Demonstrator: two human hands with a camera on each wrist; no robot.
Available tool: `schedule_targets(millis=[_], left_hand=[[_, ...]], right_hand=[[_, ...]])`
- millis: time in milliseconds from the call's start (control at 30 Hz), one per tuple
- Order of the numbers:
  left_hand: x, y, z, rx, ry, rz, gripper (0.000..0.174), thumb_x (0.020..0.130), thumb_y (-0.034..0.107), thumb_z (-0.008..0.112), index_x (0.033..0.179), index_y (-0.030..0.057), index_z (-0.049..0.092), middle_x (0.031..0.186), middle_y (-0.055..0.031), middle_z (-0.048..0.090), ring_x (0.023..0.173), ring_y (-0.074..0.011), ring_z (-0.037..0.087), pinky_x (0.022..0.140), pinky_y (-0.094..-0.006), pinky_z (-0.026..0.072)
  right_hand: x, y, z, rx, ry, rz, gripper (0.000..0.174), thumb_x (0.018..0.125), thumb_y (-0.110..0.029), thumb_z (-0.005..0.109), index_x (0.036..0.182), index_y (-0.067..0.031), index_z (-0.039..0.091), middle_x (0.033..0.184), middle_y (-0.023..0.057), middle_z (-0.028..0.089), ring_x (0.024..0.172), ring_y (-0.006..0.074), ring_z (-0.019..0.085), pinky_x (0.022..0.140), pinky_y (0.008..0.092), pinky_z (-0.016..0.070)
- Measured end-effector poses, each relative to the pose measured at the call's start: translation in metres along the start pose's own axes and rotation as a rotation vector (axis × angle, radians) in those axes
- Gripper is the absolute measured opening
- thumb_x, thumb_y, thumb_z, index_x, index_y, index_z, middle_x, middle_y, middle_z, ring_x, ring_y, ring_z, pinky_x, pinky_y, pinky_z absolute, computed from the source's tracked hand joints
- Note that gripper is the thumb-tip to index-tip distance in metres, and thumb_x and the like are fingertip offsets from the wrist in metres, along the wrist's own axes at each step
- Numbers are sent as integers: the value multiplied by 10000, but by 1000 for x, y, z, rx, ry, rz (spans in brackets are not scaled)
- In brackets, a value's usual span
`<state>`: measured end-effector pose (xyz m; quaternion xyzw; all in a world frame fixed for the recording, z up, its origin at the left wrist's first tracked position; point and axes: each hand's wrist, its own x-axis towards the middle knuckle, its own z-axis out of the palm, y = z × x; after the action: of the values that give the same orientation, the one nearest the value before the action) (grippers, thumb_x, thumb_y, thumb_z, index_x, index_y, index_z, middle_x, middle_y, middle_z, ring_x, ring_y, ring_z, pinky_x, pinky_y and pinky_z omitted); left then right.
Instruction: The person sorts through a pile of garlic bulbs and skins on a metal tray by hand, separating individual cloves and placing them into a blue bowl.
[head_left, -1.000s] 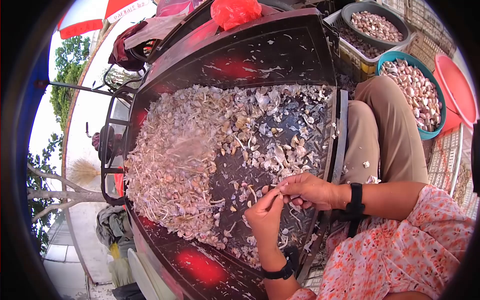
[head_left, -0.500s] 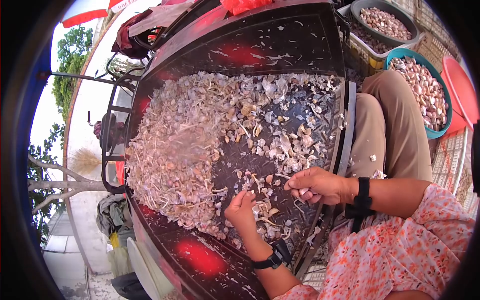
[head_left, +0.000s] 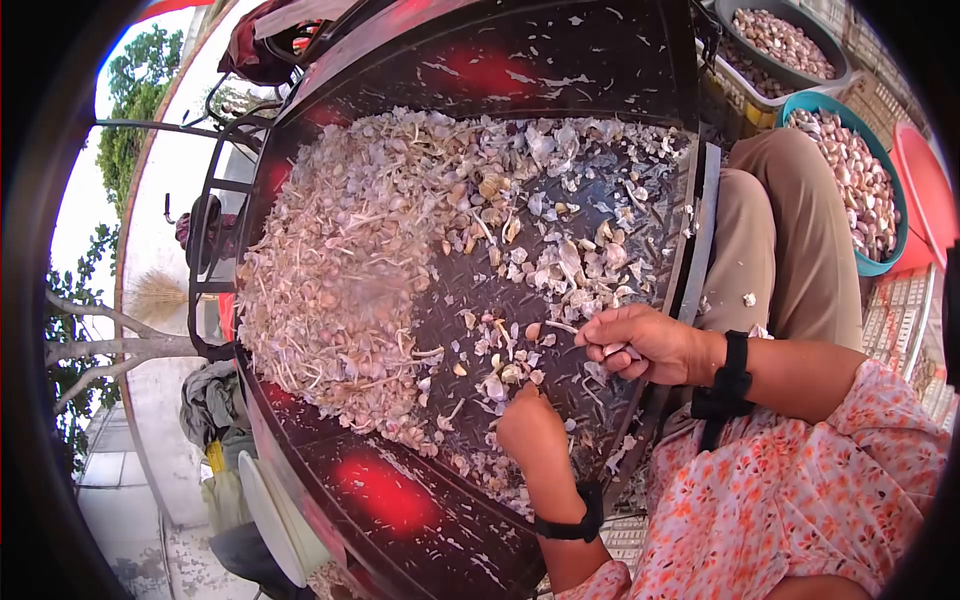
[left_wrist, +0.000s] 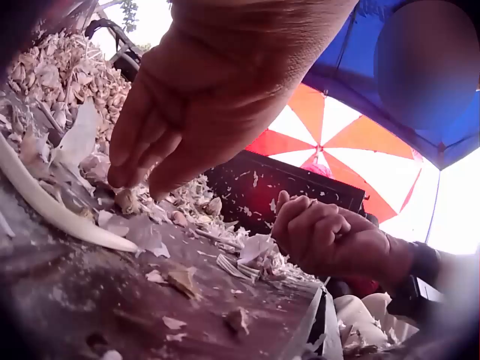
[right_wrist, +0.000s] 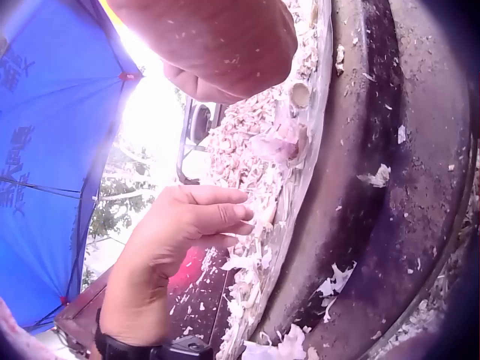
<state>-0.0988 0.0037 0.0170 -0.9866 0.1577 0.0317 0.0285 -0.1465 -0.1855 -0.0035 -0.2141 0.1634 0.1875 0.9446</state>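
Note:
My left hand (head_left: 535, 435) reaches down to the loose garlic skins and cloves on the dark metal cart bed (head_left: 455, 310). In the left wrist view its fingers (left_wrist: 161, 146) are lightly bent, with the tips right at the scraps and a gap between them. My right hand (head_left: 645, 345) is curled in the head view, and a pale garlic clove (head_left: 622, 351) shows at its fingers. Close by its thumb, a dry garlic stem (head_left: 561, 327) and a brownish clove (head_left: 533, 330) lie on the bed.
A large heap of garlic cloves, skins and stems (head_left: 335, 270) covers the bed's far side. Beyond my knees stand a teal basin (head_left: 898, 225) of cloves, a grey basin (head_left: 838, 55) of cloves and a red tub (head_left: 922, 180). The bed's raised metal edge (head_left: 700, 235) runs beside my legs.
My hands met over the bed a second ago, then parted. The left hand went out towards the heap, then down to the scraps nearer me. The right hand stays curled near the bed's edge.

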Motion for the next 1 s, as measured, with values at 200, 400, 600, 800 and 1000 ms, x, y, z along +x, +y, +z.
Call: schedule_targets(millis=[200,400,600,800,1000], left_hand=[[2,-6,2,116,-6,75,91,758,148,600,739,62,622,655,-147,617,636,-322,630,565,-425,480],[-19,29,-24,-753,41,3,193,765,12,624,951,-22,665,648,-50,622,627,-18,485,532,-229,409],[-21,62,-33,-558,122,148,265,778,50,621,1037,-1,637,853,-216,646,723,-342,646,630,-367,511],[-18,65,-23,-427,218,269,294,789,36,590,1081,15,618,885,-203,648,758,-338,643,642,-395,511],[-14,61,-29,-494,110,238,283,806,10,574,1084,12,626,891,-195,659,759,-286,666,660,-333,517]], right_hand=[[-7,-1,-1,-8,24,-32,146,895,-141,542,949,-7,566,693,-7,514,492,28,421,368,153,261],[-5,15,3,-427,75,-28,237,874,-271,593,985,-61,578,687,-47,502,535,18,423,423,170,292],[-8,8,3,-458,82,-65,216,849,-206,597,987,-39,597,664,-38,513,531,29,432,415,181,298],[-9,10,-4,-529,101,-85,211,802,-185,622,933,-20,612,652,-22,530,512,42,445,408,191,316],[-4,8,-9,-478,139,-59,139,798,-132,598,879,-20,609,646,-9,542,494,39,451,394,189,311]])
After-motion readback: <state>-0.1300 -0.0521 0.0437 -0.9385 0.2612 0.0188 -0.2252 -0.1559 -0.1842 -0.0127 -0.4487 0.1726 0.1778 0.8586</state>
